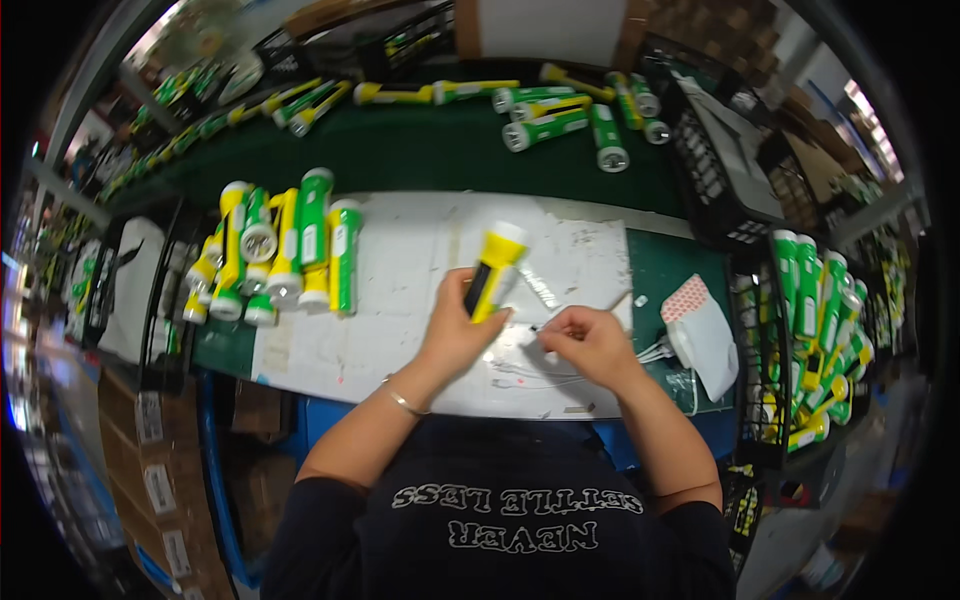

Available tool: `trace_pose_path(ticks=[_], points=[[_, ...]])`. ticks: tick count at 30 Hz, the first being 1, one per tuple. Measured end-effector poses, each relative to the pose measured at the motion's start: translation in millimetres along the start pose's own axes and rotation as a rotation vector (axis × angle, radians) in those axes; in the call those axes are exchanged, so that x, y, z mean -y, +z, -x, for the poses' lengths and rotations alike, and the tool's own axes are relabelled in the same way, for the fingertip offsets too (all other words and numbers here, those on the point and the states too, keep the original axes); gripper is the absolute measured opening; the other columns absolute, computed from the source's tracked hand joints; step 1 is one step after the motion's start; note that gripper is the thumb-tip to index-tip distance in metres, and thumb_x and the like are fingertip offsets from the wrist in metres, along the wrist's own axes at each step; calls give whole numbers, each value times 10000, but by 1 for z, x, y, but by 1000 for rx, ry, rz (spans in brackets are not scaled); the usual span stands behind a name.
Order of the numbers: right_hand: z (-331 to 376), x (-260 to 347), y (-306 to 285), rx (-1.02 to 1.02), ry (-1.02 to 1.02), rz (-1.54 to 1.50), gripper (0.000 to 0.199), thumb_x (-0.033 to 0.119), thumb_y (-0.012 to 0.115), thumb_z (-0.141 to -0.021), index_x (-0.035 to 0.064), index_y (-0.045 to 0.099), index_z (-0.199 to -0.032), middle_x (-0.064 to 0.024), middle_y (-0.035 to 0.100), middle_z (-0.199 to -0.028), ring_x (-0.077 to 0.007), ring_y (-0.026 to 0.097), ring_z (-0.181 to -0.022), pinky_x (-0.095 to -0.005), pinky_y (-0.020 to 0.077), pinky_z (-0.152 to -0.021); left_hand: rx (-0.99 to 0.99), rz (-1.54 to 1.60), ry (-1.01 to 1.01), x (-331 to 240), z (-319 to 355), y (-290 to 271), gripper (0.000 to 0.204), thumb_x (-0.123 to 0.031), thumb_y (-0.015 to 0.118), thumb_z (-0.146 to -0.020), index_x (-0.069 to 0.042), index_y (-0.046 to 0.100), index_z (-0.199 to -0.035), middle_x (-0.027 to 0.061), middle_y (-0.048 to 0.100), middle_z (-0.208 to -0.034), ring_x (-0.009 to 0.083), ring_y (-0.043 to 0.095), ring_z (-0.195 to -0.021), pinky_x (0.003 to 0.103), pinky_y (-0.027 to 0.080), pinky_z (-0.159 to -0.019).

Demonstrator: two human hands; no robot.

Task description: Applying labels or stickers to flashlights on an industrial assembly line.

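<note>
Right hand point(592, 343): closed in a pinch on a thin wire point(540, 327), which is held at the fingertips, just left of the knuckles.
Left hand point(455, 330): wrapped around the lower end of a yellow torch point(492, 272); the torch is held upright above the fist, its pale head tilted away.
White mat point(400, 270): both hands are rested on it.
Left pile point(285, 245): green and yellow torches are stacked beside the mat.
Right crate point(815, 320): more torches are stood in it.
Far bench point(570, 115): torches are scattered on green cloth.

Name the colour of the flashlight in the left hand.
Yellow with a black strip, seen in the head view: flashlight, left hand.
</note>
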State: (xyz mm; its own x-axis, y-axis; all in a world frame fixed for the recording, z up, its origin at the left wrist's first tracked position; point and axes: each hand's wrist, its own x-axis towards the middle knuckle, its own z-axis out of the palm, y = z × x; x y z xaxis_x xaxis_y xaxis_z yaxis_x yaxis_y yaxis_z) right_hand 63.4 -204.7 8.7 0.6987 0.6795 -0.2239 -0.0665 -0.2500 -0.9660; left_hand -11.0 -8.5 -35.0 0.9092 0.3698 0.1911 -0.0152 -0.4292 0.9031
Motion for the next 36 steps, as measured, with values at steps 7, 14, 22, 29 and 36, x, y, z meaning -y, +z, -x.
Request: trace_pose_path(ticks=[7, 14, 22, 29, 36], points=[[27, 26, 7, -235, -281, 280, 483, 343, 704, -718, 34, 531, -1047, -191, 619, -904, -363, 614, -789, -384, 477, -675, 474, 821, -196, -83, -5, 16, 743, -113, 669, -781, -52, 230, -1377, 93, 415, -1258, 225, 405, -1192, 378, 322, -1000], [148, 44, -204, -1227, 58, 767, 466, 437, 647, -783, 9, 576, -952, -153, 637, -796, -237, 613, -698, -342, 466, -626, 1588, 619, 863, -178, 21, -52, 311, -35, 511, -809, -30, 548, -1118, 113, 518, -1134, 283, 453, -1135, 429, 299, -962], [240, 24, -255, -1020, 828, 1008, 739, 522, 676, -652, 20, 551, -1180, -232, 598, -1080, -341, 581, -1014, -395, 457, -849, 1561, 541, 988, -210, 21, -26, 223, -73, 504, -866, -79, 604, -1065, 83, 568, -1064, 232, 476, -1072, 403, 261, -889], [133, 85, -213, -1280, 116, 1319, 467, 284, 666, -772, 70, 542, -1169, -142, 627, -1014, -301, 604, -940, -385, 472, -779, 1552, 826, 893, -177, 6, -22, 186, -126, 480, -904, -85, 614, -1028, 64, 575, -1016, 213, 506, -1018, 417, 236, -880], [-121, 66, -168, -458, 70, 1230, 648, 321, 651, -758, 220, 364, -1331, -136, 555, -1160, -321, 579, -993, -405, 487, -792, 1550, 494, 786, -192, -15, -43, 156, -134, 516, -886, -70, 623, -980, 57, 587, -947, 208, 519, -954, 443, 210, -911]])
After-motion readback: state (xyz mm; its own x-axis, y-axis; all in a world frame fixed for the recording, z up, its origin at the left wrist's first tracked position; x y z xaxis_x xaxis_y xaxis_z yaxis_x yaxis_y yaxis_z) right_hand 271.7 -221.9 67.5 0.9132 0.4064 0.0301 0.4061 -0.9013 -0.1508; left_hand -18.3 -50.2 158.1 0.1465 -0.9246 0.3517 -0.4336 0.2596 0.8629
